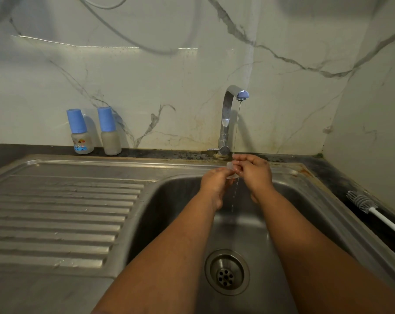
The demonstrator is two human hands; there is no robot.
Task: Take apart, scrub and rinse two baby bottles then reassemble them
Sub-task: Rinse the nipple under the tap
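Sink (282, 223) below; left hand (215, 181) and right hand (254, 171) both pinch clear teat (231, 169) under tap stream.

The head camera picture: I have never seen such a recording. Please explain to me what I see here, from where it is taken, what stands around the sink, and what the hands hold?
There is no machine here. A person wears one wide camera on the head, which looks forward and down, so you see their own bare arms from above.

The left hand and the right hand together pinch a small clear soft piece, probably a bottle teat, under the thin stream of water from the chrome tap, over the steel sink basin.

On the dark counter at the back left stand two small frosted baby bottles with blue caps: one with a cartoon print and one plain. On the right lies a grey bottle brush with a white handle. The ribbed steel draining board is on the left.
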